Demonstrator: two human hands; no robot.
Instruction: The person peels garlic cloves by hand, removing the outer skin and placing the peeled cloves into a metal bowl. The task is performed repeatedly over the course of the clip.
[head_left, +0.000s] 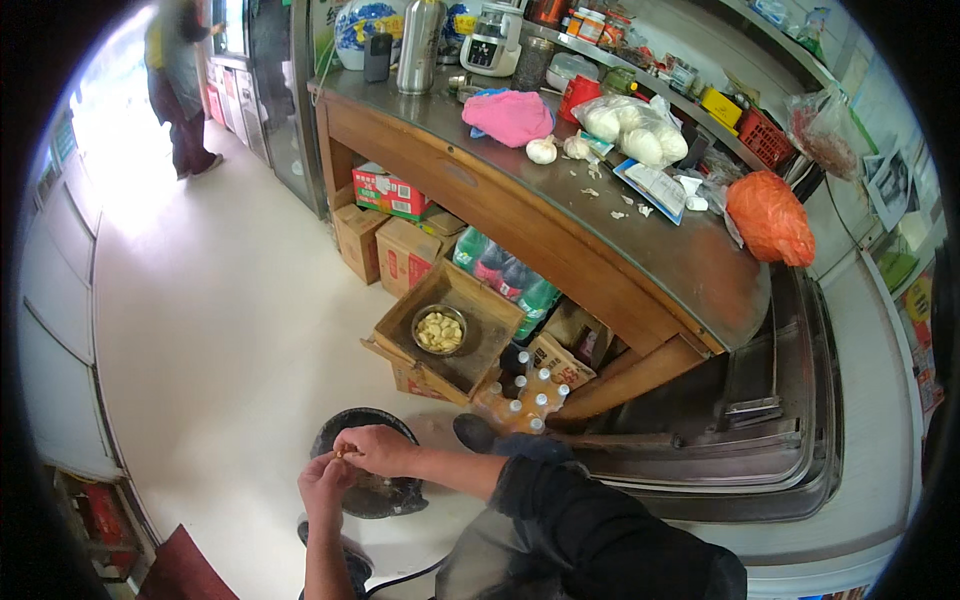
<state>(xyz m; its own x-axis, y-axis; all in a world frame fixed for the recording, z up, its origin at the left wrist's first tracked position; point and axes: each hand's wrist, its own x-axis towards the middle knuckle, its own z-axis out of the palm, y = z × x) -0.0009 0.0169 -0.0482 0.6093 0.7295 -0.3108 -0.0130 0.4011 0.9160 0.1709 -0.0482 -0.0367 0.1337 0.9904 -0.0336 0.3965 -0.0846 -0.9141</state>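
Observation:
My left hand (325, 484) and my right hand (381, 451) meet at the fingertips over a black tub (381, 501) on the floor. Pinched between them is a small yellow-brown piece, apparently a garlic clove (341, 453), mostly covered by the fingers. Beyond the tub, a round metal bowl (417, 341) holds pale peeled garlic cloves (439, 331). That bowl stands in a shallow wooden tray (480, 307), which rests on a cardboard box (412, 382).
Bottles of orange drink (525, 397) stand right of the tray. A wooden counter (517, 184) carries garlic bulbs (541, 150), a pink cloth (508, 118) and an orange plastic bag (770, 217). Cardboard boxes (401, 255) sit beneath it. Another person (178, 82) stands at far left.

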